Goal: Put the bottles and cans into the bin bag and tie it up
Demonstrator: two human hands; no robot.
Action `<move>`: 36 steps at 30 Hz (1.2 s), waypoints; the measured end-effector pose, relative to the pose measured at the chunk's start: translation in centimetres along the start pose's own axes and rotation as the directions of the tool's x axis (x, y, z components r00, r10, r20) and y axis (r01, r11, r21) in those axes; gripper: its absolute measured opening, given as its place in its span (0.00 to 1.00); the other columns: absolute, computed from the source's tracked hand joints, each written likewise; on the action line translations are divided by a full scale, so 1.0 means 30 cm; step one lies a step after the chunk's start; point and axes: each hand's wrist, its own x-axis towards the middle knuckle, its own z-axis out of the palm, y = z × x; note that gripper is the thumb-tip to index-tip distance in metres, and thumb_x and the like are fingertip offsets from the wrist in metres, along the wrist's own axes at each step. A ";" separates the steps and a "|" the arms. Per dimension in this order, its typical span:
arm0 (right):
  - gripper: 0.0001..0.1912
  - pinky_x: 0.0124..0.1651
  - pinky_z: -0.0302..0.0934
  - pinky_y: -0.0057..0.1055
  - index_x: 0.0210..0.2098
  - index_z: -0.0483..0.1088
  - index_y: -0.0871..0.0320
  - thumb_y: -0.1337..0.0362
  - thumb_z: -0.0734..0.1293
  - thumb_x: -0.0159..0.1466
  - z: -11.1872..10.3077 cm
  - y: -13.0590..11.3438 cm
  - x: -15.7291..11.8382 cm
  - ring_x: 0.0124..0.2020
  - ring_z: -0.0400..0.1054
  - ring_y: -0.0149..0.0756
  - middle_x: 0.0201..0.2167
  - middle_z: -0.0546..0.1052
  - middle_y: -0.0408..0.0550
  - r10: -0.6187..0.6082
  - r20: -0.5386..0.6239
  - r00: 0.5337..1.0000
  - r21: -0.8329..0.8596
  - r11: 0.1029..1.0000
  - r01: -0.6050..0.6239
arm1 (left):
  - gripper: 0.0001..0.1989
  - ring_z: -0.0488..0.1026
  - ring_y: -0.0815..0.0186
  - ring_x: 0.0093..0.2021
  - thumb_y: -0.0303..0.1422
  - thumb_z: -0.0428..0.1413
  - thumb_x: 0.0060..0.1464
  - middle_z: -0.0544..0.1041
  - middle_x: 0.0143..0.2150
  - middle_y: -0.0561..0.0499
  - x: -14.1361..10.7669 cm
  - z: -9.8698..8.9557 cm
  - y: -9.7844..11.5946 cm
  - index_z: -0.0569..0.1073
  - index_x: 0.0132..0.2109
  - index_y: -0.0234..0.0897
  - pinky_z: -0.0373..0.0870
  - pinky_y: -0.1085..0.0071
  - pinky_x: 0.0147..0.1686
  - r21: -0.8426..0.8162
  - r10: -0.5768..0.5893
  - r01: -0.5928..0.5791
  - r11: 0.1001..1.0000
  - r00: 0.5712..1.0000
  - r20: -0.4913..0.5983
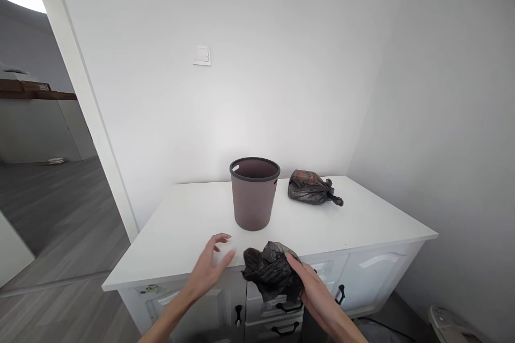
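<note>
A crumpled black plastic bag hangs from my right hand in front of the cabinet's front edge. My left hand is just left of that bag, fingers curved and apart, holding nothing. Beyond both hands, a brownish-purple bin with a dark rim stands upright on the white cabinet top. A knotted black bag with something reddish showing through lies to the right of the bin.
White walls rise behind and to the right of the cabinet. A light switch is on the back wall. Black handles stick out from the cabinet front. At the lower right is a pale appliance, and a doorway opens at left.
</note>
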 end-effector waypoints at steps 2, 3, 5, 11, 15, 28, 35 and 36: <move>0.34 0.66 0.65 0.46 0.64 0.71 0.50 0.40 0.68 0.65 0.048 -0.055 -0.049 0.68 0.65 0.50 0.64 0.74 0.47 0.042 -0.004 0.999 0.149 0.988 -0.041 | 0.28 0.73 0.54 0.55 0.53 0.52 0.63 0.73 0.63 0.39 -0.045 0.026 0.078 0.65 0.64 0.44 0.72 0.64 0.47 -0.137 0.054 -0.032 0.990 0.986 0.160; 0.33 0.66 0.64 0.45 0.63 0.72 0.50 0.41 0.69 0.65 0.069 -0.085 -0.067 0.68 0.65 0.49 0.64 0.74 0.46 0.046 -0.015 0.999 0.190 0.981 -0.042 | 0.30 0.72 0.54 0.57 0.53 0.51 0.65 0.73 0.63 0.39 -0.062 0.032 0.114 0.61 0.68 0.46 0.72 0.64 0.48 -0.196 0.069 -0.019 0.980 0.965 0.253; 0.32 0.67 0.64 0.44 0.61 0.73 0.50 0.42 0.71 0.63 0.103 -0.146 -0.094 0.69 0.64 0.48 0.64 0.74 0.45 0.034 -0.071 0.997 0.221 0.975 -0.018 | 0.34 0.73 0.54 0.57 0.53 0.51 0.65 0.75 0.60 0.40 -0.084 0.032 0.177 0.55 0.71 0.47 0.72 0.64 0.47 -0.268 0.082 0.033 0.963 0.910 0.406; 0.33 0.71 0.59 0.46 0.59 0.76 0.49 0.38 0.71 0.61 0.133 -0.268 -0.140 0.69 0.63 0.49 0.60 0.78 0.44 0.113 -0.107 0.988 0.357 0.932 -0.068 | 0.23 0.75 0.54 0.52 0.49 0.54 0.64 0.80 0.49 0.44 -0.101 -0.009 0.260 0.76 0.56 0.39 0.71 0.64 0.52 -0.364 0.122 0.060 0.930 0.880 0.459; 0.34 0.71 0.57 0.47 0.57 0.78 0.52 0.36 0.70 0.62 0.101 -0.252 -0.166 0.68 0.64 0.52 0.59 0.79 0.49 0.043 0.097 0.994 0.468 0.880 -0.084 | 0.20 0.76 0.54 0.49 0.47 0.57 0.62 0.82 0.46 0.45 -0.110 -0.023 0.239 0.78 0.52 0.39 0.73 0.63 0.50 -0.372 0.021 0.107 0.922 0.946 0.323; 0.35 0.67 0.61 0.43 0.64 0.71 0.48 0.53 0.79 0.59 0.119 -0.203 -0.153 0.66 0.66 0.47 0.64 0.74 0.48 0.013 -0.011 1.000 0.285 0.959 -0.009 | 0.19 0.72 0.53 0.61 0.48 0.49 0.68 0.77 0.59 0.43 -0.153 -0.106 0.297 0.70 0.57 0.44 0.69 0.56 0.58 -0.160 -0.021 -0.008 0.987 0.985 -0.174; 0.32 0.59 0.68 0.38 0.66 0.67 0.47 0.46 0.70 0.66 0.157 -0.360 -0.144 0.60 0.72 0.45 0.62 0.76 0.49 -0.157 -0.081 0.984 -0.022 0.988 0.155 | 0.29 0.77 0.59 0.38 0.41 0.55 0.63 0.79 0.35 0.53 -0.126 -0.103 0.417 0.57 0.67 0.46 0.71 0.63 0.42 0.083 0.084 -0.096 0.992 0.987 0.135; 0.31 0.57 0.70 0.37 0.66 0.67 0.48 0.45 0.68 0.68 0.153 -0.368 -0.145 0.58 0.73 0.45 0.61 0.77 0.51 -0.210 -0.109 0.971 -0.113 0.974 0.198 | 0.26 0.76 0.59 0.37 0.40 0.53 0.64 0.78 0.34 0.54 -0.109 -0.116 0.404 0.58 0.66 0.46 0.70 0.64 0.41 0.105 0.091 -0.103 0.989 0.990 0.107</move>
